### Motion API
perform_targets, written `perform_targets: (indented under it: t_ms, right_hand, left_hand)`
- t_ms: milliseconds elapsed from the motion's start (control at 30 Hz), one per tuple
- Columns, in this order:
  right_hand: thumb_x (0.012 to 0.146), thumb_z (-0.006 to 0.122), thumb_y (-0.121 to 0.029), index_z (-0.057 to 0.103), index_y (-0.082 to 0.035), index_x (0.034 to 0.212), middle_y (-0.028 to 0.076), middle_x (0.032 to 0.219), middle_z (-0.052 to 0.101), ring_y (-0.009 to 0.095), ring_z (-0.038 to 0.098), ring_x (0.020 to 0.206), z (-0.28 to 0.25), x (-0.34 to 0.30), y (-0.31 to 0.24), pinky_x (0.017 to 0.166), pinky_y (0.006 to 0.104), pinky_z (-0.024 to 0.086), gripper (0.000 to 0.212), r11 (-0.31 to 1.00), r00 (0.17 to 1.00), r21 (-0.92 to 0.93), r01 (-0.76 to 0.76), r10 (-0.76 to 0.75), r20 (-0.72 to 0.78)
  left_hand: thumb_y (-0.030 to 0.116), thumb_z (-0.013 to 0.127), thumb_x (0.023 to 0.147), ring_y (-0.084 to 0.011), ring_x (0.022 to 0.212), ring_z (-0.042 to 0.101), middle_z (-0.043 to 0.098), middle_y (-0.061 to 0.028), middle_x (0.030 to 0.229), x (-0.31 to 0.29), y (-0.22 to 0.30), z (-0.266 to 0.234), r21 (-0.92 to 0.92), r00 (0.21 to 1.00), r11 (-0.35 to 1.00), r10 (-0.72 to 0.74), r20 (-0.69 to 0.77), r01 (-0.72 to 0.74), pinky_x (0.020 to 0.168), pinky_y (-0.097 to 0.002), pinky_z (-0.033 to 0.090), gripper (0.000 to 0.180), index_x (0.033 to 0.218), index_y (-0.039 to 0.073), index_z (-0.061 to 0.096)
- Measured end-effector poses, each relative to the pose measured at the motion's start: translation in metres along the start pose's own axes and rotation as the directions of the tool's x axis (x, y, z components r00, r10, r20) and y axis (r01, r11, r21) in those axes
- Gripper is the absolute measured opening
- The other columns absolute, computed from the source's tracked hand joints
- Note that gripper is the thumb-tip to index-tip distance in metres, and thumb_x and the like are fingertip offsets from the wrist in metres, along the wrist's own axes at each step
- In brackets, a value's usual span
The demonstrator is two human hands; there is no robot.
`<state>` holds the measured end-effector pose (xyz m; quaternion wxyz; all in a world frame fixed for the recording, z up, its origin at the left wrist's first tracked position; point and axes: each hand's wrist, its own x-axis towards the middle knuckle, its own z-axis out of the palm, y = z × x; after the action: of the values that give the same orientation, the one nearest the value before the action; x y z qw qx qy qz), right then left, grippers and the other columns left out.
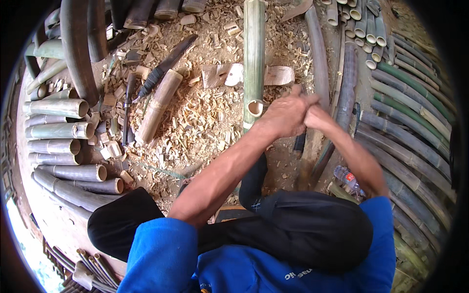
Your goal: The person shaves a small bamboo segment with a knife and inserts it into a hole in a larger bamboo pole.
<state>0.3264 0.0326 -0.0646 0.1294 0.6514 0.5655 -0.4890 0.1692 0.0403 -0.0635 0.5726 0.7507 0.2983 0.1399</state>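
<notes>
Hands (300, 115) clasped together (forearms extended), beside green bamboo pole (254, 53)

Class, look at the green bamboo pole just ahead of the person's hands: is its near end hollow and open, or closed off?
Open: the green bamboo pole lies flat, and its near cut end shows a round hollow mouth.

left hand (286, 116), right hand (315, 117), clasped together

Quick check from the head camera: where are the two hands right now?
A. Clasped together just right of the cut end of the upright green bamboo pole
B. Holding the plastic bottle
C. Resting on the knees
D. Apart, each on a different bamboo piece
A: the left hand and right hand meet beside the green bamboo pole; the plastic bottle lies untouched.
</notes>
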Motion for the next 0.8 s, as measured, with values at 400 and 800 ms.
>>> perform_targets:
  t_ms: [400, 800]
  right_hand:
    - [0.085, 0.069, -0.016, 0.066, -0.008, 0.083, 0.008, 0.074, 0.063, 0.018, 0.060, 0.065, -0.043, 0.041, -0.044, 0.064, 0.0354, 0.057, 0.009, 0.247, 0.692, -0.817, 0.520, -0.682, 0.235]
    - [0.091, 0.067, -0.021, 0.049, -0.009, 0.131, 0.009, 0.107, 0.063, 0.027, 0.066, 0.091, 0.117, -0.012, 0.009, 0.080, 0.0406, 0.057, 0.046, 0.893, 0.996, 0.442, 0.090, -0.081, -0.039]
  left_hand:
    - [0.010, 0.081, 0.079, -0.0437, 0.129, 0.044, 0.034, -0.0274, 0.139, 0.003, -0.014, 0.048, -0.039, 0.507, 0.997, 0.001, -0.862, -0.069, 0.106, -0.0589, 0.045, 0.102, 0.157, 0.003, 0.016]
    - [0.004, 0.081, 0.060, -0.0421, 0.116, 0.064, 0.059, -0.0230, 0.135, -0.049, -0.013, -0.001, 0.154, 0.945, 0.983, -0.144, 0.294, 0.101, 0.111, -0.0475, 0.047, 0.093, 0.147, 0.013, 0.050]
